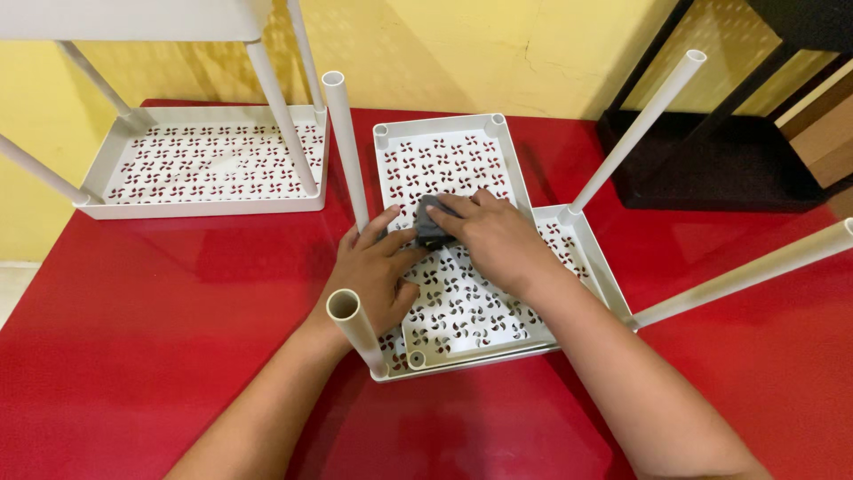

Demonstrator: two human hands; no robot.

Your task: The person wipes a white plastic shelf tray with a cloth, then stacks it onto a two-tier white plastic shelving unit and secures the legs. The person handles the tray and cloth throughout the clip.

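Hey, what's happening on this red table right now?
A person is pressing a small dark cloth onto a white plastic shelf tray with the right hand. The left hand steadies the tray's edge. That tray lies on top of another tray fitted with pale tubes sticking up. A second shelf unit stands at the back left of the red table.

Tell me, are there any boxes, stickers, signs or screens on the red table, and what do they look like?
None that I can see: no package, label, sign or screen.
Only these are there: a loose white shelf tray with pinwheel-shaped holes lying on another white tray with grey poles, a dark cloth under the right hand, and the left hand resting on the tray's edge.
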